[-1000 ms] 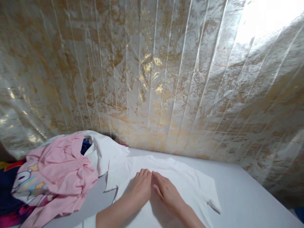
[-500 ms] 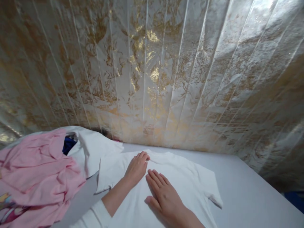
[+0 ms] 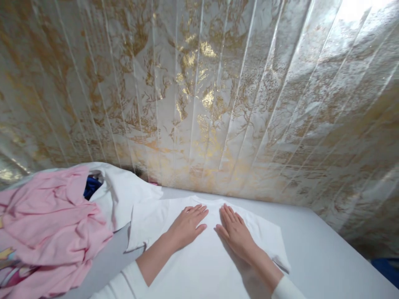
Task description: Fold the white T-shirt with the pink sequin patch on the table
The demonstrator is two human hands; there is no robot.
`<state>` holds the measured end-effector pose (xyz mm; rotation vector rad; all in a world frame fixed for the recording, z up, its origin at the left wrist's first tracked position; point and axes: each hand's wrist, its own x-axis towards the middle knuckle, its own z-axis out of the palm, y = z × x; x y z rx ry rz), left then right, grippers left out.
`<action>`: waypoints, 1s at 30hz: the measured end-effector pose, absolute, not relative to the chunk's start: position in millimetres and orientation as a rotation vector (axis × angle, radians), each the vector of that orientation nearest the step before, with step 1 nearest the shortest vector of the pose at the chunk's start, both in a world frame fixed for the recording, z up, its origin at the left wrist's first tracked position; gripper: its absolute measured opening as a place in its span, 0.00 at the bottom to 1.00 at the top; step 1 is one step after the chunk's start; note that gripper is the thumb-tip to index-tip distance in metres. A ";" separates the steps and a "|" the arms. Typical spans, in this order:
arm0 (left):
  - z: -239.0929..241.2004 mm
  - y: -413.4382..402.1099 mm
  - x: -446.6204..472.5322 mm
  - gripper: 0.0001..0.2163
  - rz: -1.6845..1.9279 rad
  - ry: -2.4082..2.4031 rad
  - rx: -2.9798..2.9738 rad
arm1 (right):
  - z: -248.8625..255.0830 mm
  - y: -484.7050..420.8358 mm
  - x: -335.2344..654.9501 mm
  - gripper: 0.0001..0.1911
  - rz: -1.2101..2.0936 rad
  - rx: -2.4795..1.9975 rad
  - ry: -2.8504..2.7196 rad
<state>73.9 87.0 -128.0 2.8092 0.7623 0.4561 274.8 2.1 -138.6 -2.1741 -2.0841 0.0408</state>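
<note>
A white T-shirt (image 3: 199,265) lies spread flat on the white table (image 3: 324,257), collar toward the curtain. My left hand (image 3: 186,225) rests palm down on the shirt just below the collar, fingers stretched out and together. My right hand (image 3: 235,231) lies flat beside it on the upper chest of the shirt, fingers extended. The two hands are a short gap apart. Neither holds anything. Both short sleeves of the shirt stick out to the sides.
A heap of clothes sits at the left: a pink garment (image 3: 50,232) with a cartoon print, a white garment (image 3: 124,195) and a bit of blue cloth (image 3: 90,187). A gold-patterned shiny curtain (image 3: 199,95) hangs right behind the table.
My right hand slid up the shirt toward the collar and to the right. My left hand flattened out beside it; the hands now lie apart near the collar.
</note>
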 end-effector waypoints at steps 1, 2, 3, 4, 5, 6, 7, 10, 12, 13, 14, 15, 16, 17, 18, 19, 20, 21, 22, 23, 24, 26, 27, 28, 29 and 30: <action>-128.6 86.8 74.9 0.21 0.445 0.769 2.806 | -137.1 3.1 266.2 0.34 0.078 -2.079 -2.156; -129.1 86.9 75.4 0.22 0.437 0.785 2.802 | -136.2 5.4 259.3 0.34 0.114 -1.995 -2.212; -129.4 87.2 75.4 0.22 0.429 0.806 2.796 | -135.7 9.0 255.1 0.34 0.146 -1.948 -2.239; -129.6 87.7 74.7 0.22 0.423 0.831 2.789 | -135.8 13.4 254.5 0.34 0.167 -1.949 -2.234; -129.7 88.3 73.5 0.23 0.416 0.859 2.781 | -136.2 18.3 257.8 0.34 0.176 -1.991 -2.202; -129.8 88.9 71.9 0.23 0.409 0.889 2.773 | -136.9 23.1 264.5 0.34 0.171 -2.057 -2.149; -129.8 89.5 70.1 0.23 0.402 0.919 2.764 | -137.8 27.4 273.9 0.34 0.157 -2.132 -2.086; -129.9 91.6 65.7 0.23 0.391 1.013 2.732 | -140.7 34.5 306.4 0.33 0.124 -2.288 -1.925; -129.2 94.5 66.1 0.22 0.399 1.103 2.696 | -141.6 36.3 321.5 0.32 0.113 -2.331 -1.862; -128.2 96.9 67.8 0.22 0.405 1.156 2.673 | -141.6 37.8 325.7 0.32 0.109 -2.342 -1.834; -126.8 100.0 70.5 0.22 0.410 1.213 2.647 | -141.0 40.4 327.7 0.31 0.107 -2.351 -1.801; -124.8 104.0 74.4 0.22 0.413 1.270 2.621 | -139.9 44.3 327.9 0.30 0.108 -2.360 -1.763; -122.3 108.5 79.2 0.23 0.415 1.324 2.595 | -138.3 49.6 326.8 0.28 0.111 -2.367 -1.721; -119.6 113.6 84.7 0.24 0.414 1.368 2.574 | -136.3 56.1 324.8 0.27 0.113 -2.369 -1.679; -116.8 118.7 90.7 0.25 0.412 1.398 2.559 | -134.2 63.3 322.2 0.26 0.114 -2.365 -1.641; -114.2 123.7 96.7 0.25 0.409 1.415 2.550 | -132.2 70.6 319.3 0.25 0.113 -2.354 -1.608; -112.0 128.3 102.4 0.26 0.405 1.419 2.546 | -130.6 77.4 316.4 0.25 0.109 -2.340 -1.580; -110.5 132.1 107.2 0.25 0.403 1.413 2.545 | -129.8 82.9 313.4 0.25 0.102 -2.325 -1.553; -109.7 135.1 111.0 0.25 0.403 1.401 2.545 | -129.6 86.8 310.7 0.25 0.095 -2.311 -1.528; -109.7 137.2 113.5 0.25 0.409 1.388 2.544 | -130.2 88.9 308.2 0.25 0.088 -2.297 -1.507; -110.2 138.5 114.8 0.25 0.421 1.376 2.541 | -131.3 89.1 306.1 0.25 0.081 -2.282 -1.492; -112.3 138.7 114.4 0.22 0.460 1.343 2.535 | -133.8 85.5 303.4 0.23 0.066 -2.240 -1.491; -113.4 138.1 113.3 0.19 0.486 1.321 2.534 | -134.6 82.5 302.6 0.22 0.059 -2.212 -1.508; -114.1 137.2 112.2 0.15 0.514 1.295 2.535 | -134.7 79.4 302.0 0.20 0.054 -2.180 -1.533; -114.4 136.2 111.2 0.10 0.542 1.265 2.538 | -134.1 76.7 301.4 0.19 0.050 -2.144 -1.567; -114.2 135.3 110.5 0.06 0.569 1.231 2.542 | -132.8 74.5 300.6 0.18 0.049 -2.101 -1.609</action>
